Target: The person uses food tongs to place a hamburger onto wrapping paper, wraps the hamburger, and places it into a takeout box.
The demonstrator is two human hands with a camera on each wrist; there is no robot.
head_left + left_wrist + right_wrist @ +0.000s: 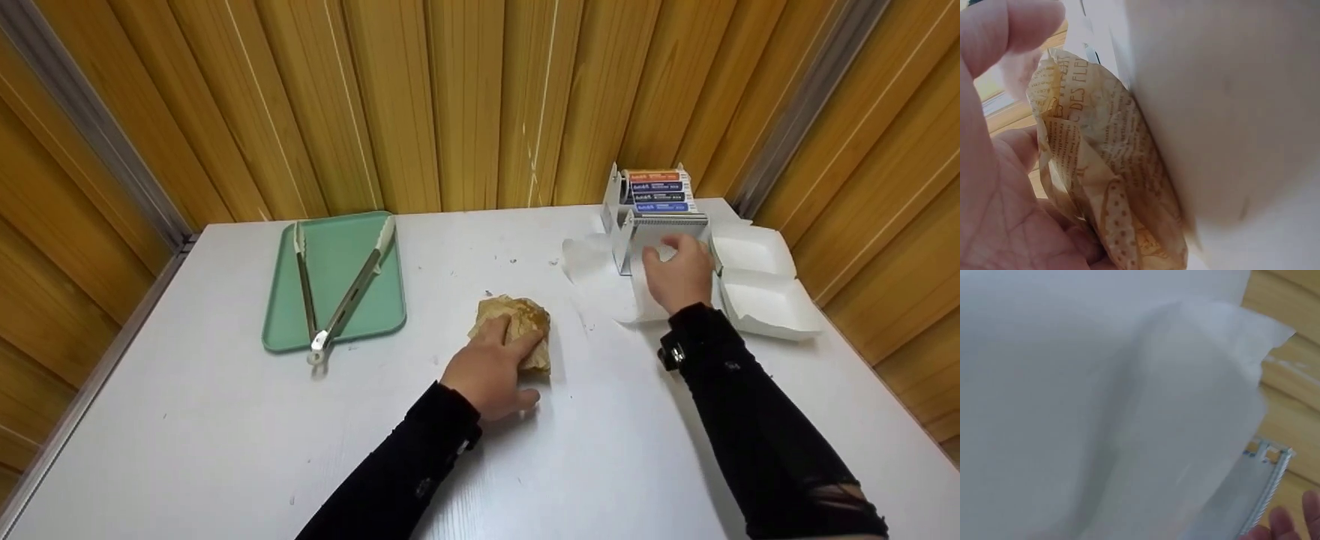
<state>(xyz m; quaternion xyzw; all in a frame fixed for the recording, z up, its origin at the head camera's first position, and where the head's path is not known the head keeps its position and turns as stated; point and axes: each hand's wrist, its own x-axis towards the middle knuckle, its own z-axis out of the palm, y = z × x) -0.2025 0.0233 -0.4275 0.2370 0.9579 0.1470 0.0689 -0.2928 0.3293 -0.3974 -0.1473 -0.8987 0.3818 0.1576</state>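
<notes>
In the head view my left hand [491, 371] rests on a crumpled brown paper-wrapped packet [534, 360], its fingers lying over the top and the thumb apart from it. Brown lettering and dots show on the packet's wrapper [1095, 129] in the left wrist view. My right hand [681, 276] is held in front of a metal dispenser [621, 244] with a roll of striped printed labels [658, 196]; its fingers are loosely bent, with nothing visible between them. White thin paper [1185, 399] fills much of the right wrist view, with fingertips [1282, 521] by the dispenser's toothed edge.
Metal tongs [349, 304] lie spread on a green tray [334, 262] at the left. An opened white takeout box [769, 304] sits at the right. Thin white paper [589, 259] lies beside the dispenser. Wooden-patterned walls [465, 105] border the white table [225, 420].
</notes>
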